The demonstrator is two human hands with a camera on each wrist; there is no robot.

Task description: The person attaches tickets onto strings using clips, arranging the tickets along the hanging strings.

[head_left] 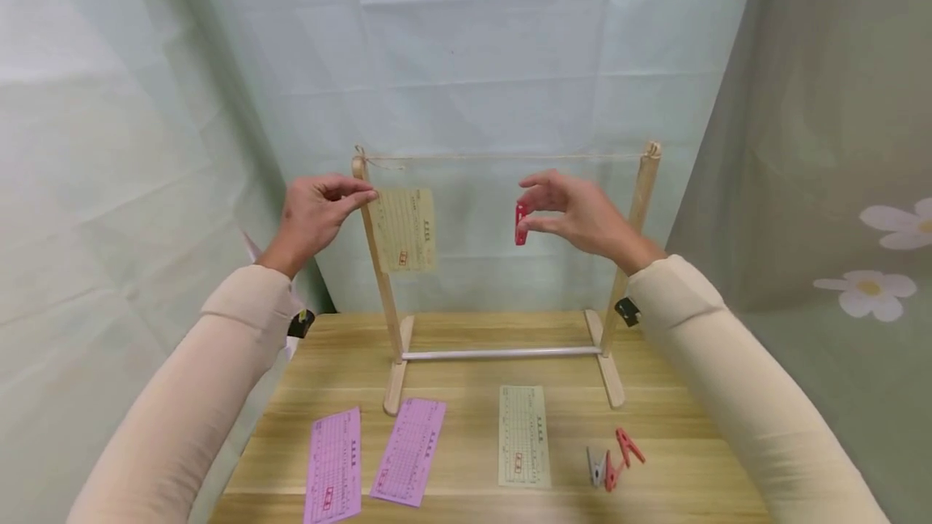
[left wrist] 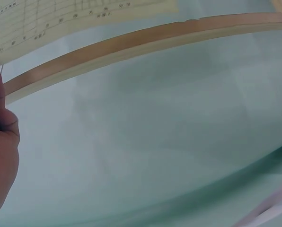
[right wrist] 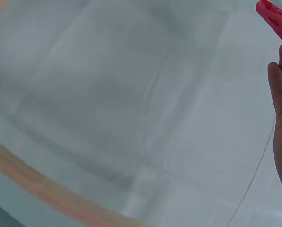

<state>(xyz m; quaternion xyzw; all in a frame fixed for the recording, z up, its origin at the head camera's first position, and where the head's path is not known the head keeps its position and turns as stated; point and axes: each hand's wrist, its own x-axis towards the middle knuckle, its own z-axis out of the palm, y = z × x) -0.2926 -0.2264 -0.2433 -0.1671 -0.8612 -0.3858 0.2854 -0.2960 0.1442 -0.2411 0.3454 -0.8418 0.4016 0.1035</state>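
Note:
My left hand (head_left: pixel 320 209) pinches the upper left corner of a yellow printed paper slip (head_left: pixel 406 229), which hangs down in front of the rack's left post. In the left wrist view the slip (left wrist: pixel 46 23) shows at the top, above the fingertips. A red clothespin (head_left: pixel 520 223) is held upright between the thumb and fingers of my right hand (head_left: pixel 575 213). Its red end (right wrist: pixel 277 19) shows in the right wrist view's upper corner. Both hands are raised a little below a thin string (head_left: pixel 502 157) tied between the two wooden posts.
The wooden rack (head_left: pixel 608 322) stands on the table (head_left: pixel 466 378), a white bar (head_left: pixel 502 353) joining its feet. In front lie two purple slips (head_left: pixel 333 463) and another yellow slip (head_left: pixel 524 437). Two red clothespins (head_left: pixel 628 446) and a grey one (head_left: pixel 596 467) lie at the right. Curtains (head_left: pixel 480 39) surround the table.

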